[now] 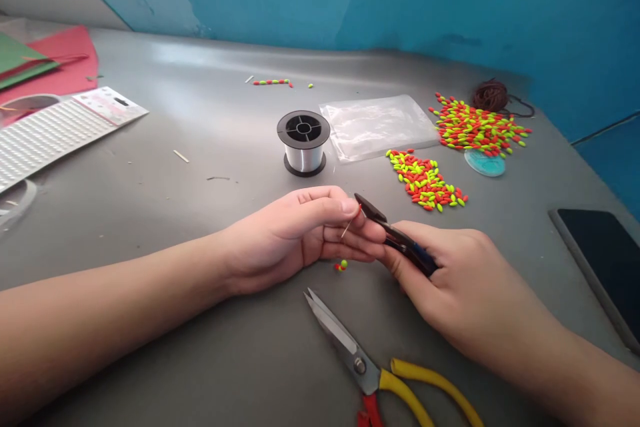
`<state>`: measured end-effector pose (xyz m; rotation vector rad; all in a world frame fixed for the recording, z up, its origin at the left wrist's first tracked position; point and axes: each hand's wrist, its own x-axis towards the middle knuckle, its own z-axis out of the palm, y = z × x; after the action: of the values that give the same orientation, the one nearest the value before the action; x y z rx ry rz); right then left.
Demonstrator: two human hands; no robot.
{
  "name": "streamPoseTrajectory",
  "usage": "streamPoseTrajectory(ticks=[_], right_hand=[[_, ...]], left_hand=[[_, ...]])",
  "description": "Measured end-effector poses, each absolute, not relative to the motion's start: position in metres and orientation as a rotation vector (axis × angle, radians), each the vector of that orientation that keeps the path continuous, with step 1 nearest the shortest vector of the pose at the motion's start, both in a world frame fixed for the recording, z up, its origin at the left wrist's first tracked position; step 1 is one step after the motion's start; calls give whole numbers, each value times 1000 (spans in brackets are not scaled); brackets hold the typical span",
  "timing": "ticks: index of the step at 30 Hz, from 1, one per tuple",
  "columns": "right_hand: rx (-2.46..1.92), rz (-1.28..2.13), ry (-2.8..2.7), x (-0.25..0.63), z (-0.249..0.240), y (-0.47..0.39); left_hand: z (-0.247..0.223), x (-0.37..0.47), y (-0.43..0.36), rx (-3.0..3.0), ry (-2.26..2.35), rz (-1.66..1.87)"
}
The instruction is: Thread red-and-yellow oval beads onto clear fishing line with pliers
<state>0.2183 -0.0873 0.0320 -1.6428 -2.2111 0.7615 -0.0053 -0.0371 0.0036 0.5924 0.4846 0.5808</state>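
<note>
My left hand (310, 223) pinches a small red bead (359, 209) between thumb and forefinger; a thin pale strand (347, 227) sticks out below it. In my right hand (450, 273) is a pair of dark pliers (395, 233), its jaws right at the bead and the left fingertips. Whether the jaws touch the bead I cannot tell. Just beneath the left fingers are a few red and green beads (343, 266). Nearer to me lie scissors (360, 365) with yellow handles, their blades almost together and pointing away.
A spool of clear line (304, 157) stands mid-table beside a clear plastic bag (377, 123). Two piles of red and green beads (425, 180) lie to the right, near brown yarn (490, 95) and a teal disc (485, 163). A phone (600, 260) lies far right; a pearl-sticker sheet (60, 130) left.
</note>
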Motion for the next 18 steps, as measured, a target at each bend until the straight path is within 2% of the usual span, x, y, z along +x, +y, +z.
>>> streamPoseTrajectory(ticks=[18], right_hand=[[-1717, 943, -2091, 219, 35, -81]], left_hand=[[1, -3, -40, 602, 464, 630]])
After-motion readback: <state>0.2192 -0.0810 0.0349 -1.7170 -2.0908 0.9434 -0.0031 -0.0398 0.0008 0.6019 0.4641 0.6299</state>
